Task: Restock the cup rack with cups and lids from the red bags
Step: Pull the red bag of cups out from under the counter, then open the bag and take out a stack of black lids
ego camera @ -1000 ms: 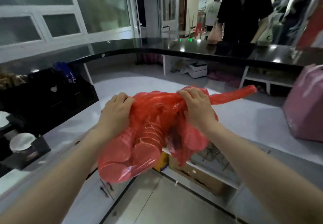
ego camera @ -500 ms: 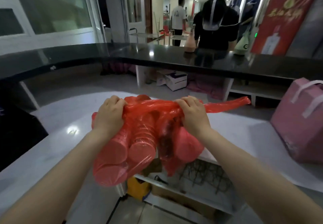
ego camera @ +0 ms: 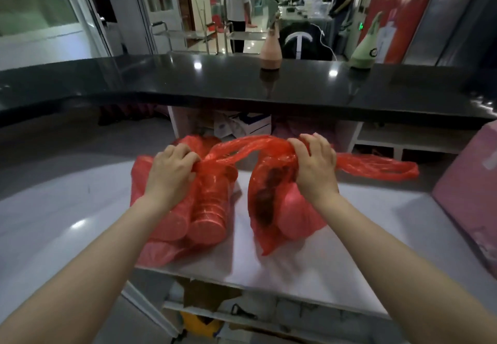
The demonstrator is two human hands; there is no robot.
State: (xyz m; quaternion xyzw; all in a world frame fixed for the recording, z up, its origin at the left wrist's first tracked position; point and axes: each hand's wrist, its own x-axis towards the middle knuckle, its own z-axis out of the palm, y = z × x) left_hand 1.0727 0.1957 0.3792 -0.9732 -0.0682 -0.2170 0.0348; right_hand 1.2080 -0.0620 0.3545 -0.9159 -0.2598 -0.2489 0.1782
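Red bags [ego camera: 207, 209] now lowered onto counter [ego camera: 349, 236], left hand [ego camera: 169, 174] and right hand [ego camera: 314, 166] clamped on twisted tops (bags beneath).

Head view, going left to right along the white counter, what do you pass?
Left bag of stacked cups → left hand gripping its neck → right bag → right hand gripping that one → loose handle → pink bag.

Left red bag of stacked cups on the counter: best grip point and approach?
Grip the left red bag at its gathered neck, where the left hand holds it, coming from above. The cup stacks lie on their sides; the thin film elsewhere would likely slip.
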